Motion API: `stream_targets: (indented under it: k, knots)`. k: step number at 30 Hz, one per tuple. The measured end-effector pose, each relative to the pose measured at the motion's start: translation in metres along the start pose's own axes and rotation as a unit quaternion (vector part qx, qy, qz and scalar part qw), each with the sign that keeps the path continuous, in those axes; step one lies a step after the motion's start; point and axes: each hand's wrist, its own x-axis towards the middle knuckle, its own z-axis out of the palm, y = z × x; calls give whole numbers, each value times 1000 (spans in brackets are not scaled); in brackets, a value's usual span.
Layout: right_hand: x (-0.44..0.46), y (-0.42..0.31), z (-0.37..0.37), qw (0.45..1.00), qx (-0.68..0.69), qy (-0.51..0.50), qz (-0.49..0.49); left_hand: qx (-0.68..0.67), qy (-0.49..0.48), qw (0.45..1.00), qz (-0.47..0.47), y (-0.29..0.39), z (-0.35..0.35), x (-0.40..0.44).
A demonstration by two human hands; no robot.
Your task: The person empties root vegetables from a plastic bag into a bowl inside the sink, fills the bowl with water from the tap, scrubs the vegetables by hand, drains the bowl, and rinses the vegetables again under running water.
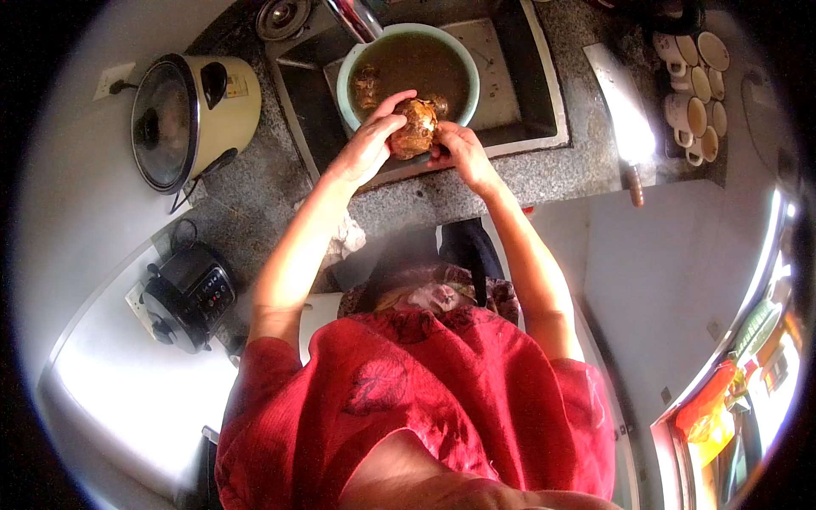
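A brown, rough, roundish root-like item (pixel 414 129) is held up over the near rim of a pale green basin. My left hand (pixel 374 140) grips it from the left, fingers over its top. On the other side, my right hand (pixel 463 153) has its fingertips against the item's right edge. The basin (pixel 475 76) stands in the sink (pixel 557 119) and holds murky brown water. More brown lumps (pixel 367 85) lie partly under the water at its left, and another is partly hidden behind the held one.
A metal faucet (pixel 355 19) reaches over the basin. On the right, a cleaver (pixel 625 110) lies on the counter, beside several cups (pixel 697 132). At the left stand a cream slow cooker (pixel 229 102) and a black cooker (pixel 200 285).
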Motion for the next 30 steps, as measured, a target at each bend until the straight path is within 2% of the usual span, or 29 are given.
stream_targets:
  k: [3, 8, 11, 13, 15, 17, 19, 21, 25, 27, 30]
  knots:
    - [-2, -8, 5, 1000, 9, 29, 0, 66, 41, 997, 28, 0, 4, -2]
    - [-4, -8, 8, 998, 27, 47, 9, 64, 39, 996, 52, -3, 3, -3]
    - [-4, -1, 3, 999, 26, 45, 1, 84, 72, 989, 99, 0, 7, -5]
    - [-4, -1, 4, 999, 27, 46, -2, 215, 107, 956, 166, 3, 11, -8]
    - [-6, -4, 11, 998, 40, 39, -30, 235, 109, 949, 180, 2, 10, -9]
    - [-7, -13, 21, 999, -2, 44, -23, 442, 143, 845, 266, -2, 5, -8]
    - [-6, -16, 23, 998, -45, 49, -17, 417, 140, 859, 261, -3, 7, -10]
    - [-2, -16, 20, 998, -58, 36, 16, 264, 140, 930, 212, -3, 7, -10]
    - [5, -8, 15, 999, -45, 8, 8, 249, 131, 943, 178, 0, 0, -8]
    - [7, -6, 14, 998, -66, 15, 2, 199, 95, 970, 101, 1, -9, -4]
    - [14, 2, 13, 992, -124, 10, -17, 137, 90, 985, 48, -22, -24, 5]
